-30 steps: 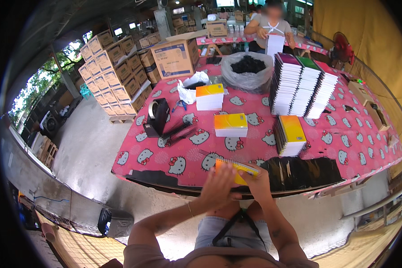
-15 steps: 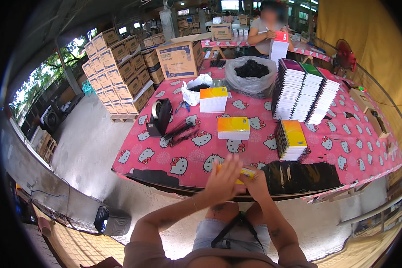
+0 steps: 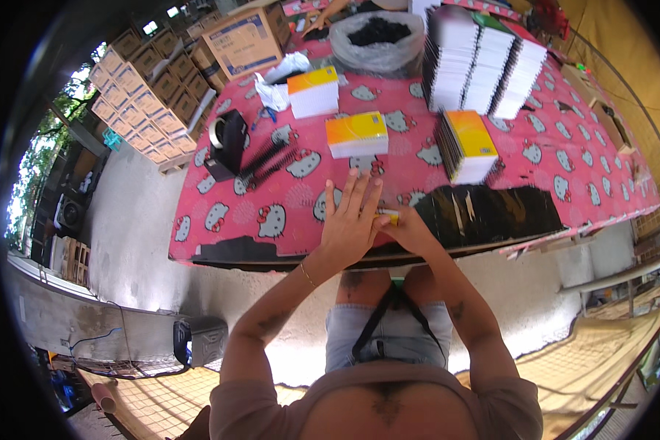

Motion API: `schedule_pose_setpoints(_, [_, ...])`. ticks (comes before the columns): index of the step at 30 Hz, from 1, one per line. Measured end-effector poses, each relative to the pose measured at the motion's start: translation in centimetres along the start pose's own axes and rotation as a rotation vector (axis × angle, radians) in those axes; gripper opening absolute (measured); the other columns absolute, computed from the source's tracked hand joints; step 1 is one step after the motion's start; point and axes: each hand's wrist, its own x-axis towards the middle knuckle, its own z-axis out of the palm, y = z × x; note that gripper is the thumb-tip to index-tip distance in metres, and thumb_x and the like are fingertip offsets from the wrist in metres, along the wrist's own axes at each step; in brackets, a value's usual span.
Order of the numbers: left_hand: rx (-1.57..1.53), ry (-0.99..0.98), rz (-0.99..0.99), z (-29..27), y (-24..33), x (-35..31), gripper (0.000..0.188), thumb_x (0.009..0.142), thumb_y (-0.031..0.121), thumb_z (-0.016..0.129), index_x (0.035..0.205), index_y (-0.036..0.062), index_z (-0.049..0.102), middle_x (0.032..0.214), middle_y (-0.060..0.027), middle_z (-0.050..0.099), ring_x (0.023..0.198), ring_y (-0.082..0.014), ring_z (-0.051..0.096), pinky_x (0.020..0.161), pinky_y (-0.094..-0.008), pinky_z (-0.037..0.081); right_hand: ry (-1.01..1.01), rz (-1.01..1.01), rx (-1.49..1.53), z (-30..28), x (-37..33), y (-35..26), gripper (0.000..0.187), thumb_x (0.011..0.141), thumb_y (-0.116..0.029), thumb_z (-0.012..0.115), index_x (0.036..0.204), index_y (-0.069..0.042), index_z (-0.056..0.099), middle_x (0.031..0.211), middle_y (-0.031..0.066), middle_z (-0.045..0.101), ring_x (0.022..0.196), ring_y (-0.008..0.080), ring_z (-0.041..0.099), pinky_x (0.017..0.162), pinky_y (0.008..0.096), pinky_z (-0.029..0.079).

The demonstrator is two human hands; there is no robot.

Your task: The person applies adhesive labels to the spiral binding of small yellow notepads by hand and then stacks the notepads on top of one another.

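At the table's front edge, my right hand (image 3: pixel 411 231) is closed on a small yellow notebook (image 3: pixel 391 216), mostly covered by my hands. My left hand (image 3: pixel 350 226) lies flat over its left part, fingers stretched and spread. Beyond my hands is a low stack of yellow-orange sheets (image 3: pixel 357 138), with a similar stack (image 3: pixel 314 95) behind it. To the right stands a pile of spiral notebooks (image 3: pixel 469 150) with yellow covers. Loose black spiral coils (image 3: pixel 268 165) lie at the left.
A black tape dispenser (image 3: pixel 227 144) stands left on the pink tablecloth (image 3: pixel 301 209). Tall spiral notebook stacks (image 3: pixel 451 77) rise at the back right, beside a clear bag (image 3: pixel 345 55) of black coils. A cardboard box (image 3: pixel 243 42) sits at the back; another person's arm (image 3: pixel 328 15) shows there.
The view has tipped downward, so the table sits higher in the picture and the co-worker is mostly out of it. My left hand has spread its fingers flatter over the notebook; my right hand still grips it.
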Motion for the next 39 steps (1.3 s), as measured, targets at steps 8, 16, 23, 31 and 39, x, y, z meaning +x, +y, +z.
schedule_pose_setpoints(8, [-0.015, 0.096, -0.031, 0.8, 0.8, -0.1, 0.079, 0.099, 0.053, 0.044, 0.15, -0.0063, 0.032, 0.158, -0.0237, 0.03, 0.148, -0.0408, 0.027, 0.114, -0.0671, 0.009, -0.054, 0.108, 0.27, -0.1, -0.1, 0.3, 0.032, 0.091, -0.011, 0.067, 0.121, -0.001, 0.063, 0.105, 0.0149, 0.072, 0.093, 0.0148, 0.066, 0.084, 0.0334, 0.053])
schedule_pose_setpoints(16, [-0.175, 0.18, -0.043, 0.0, 0.5, 0.0, 0.042, 0.097, 0.03, 0.058, 0.131, 0.0061, 0.056, 0.132, -0.0124, 0.059, 0.128, -0.0305, 0.052, 0.117, -0.0626, 0.01, -0.009, 0.096, 0.097, -0.1, 0.1, 0.4, 0.035, 0.09, -0.011, 0.069, 0.123, -0.001, 0.063, 0.106, 0.0146, 0.072, 0.091, 0.02, 0.067, 0.086, 0.0344, 0.053])
schedule_pose_setpoints(23, [-0.324, 0.25, 0.014, 0.2, -0.6, 1.6, 0.016, 0.089, 0.016, 0.07, 0.104, 0.0105, 0.07, 0.1, -0.0039, 0.071, 0.097, -0.0214, 0.067, 0.119, -0.0583, 0.013, 0.02, 0.041, 0.097, -5.4, -0.6, -2.1, 0.027, 0.091, -0.009, 0.069, 0.114, 0.005, 0.068, 0.09, 0.0094, 0.072, 0.081, 0.0117, 0.066, 0.078, 0.0274, 0.053])
schedule_pose_setpoints(31, [-0.318, 0.238, -0.034, -0.2, -0.8, 1.1, 0.02, 0.085, 0.015, 0.073, 0.103, 0.0082, 0.069, 0.099, -0.0071, 0.068, 0.088, -0.0271, 0.064, 0.097, -0.0449, 0.043, -0.059, -0.083, -0.069, -5.7, 0.6, -3.3, 0.01, 0.086, -0.006, 0.069, 0.09, 0.002, 0.064, 0.078, 0.0107, 0.067, 0.072, 0.0177, 0.067, 0.067, 0.0321, 0.052])
schedule_pose_setpoints(39, [-0.368, 0.169, -0.155, -3.5, -0.4, 1.8, 0.023, 0.085, 0.01, 0.072, 0.105, 0.0014, 0.067, 0.098, -0.0121, 0.066, 0.085, -0.0285, 0.064, 0.075, -0.0379, 0.053, 0.37, -0.089, -0.252, -2.2, -1.1, -7.1, 0.02, 0.086, -0.012, 0.07, 0.101, -0.003, 0.06, 0.088, 0.0117, 0.062, 0.084, 0.0271, 0.064, 0.07, 0.0375, 0.052])
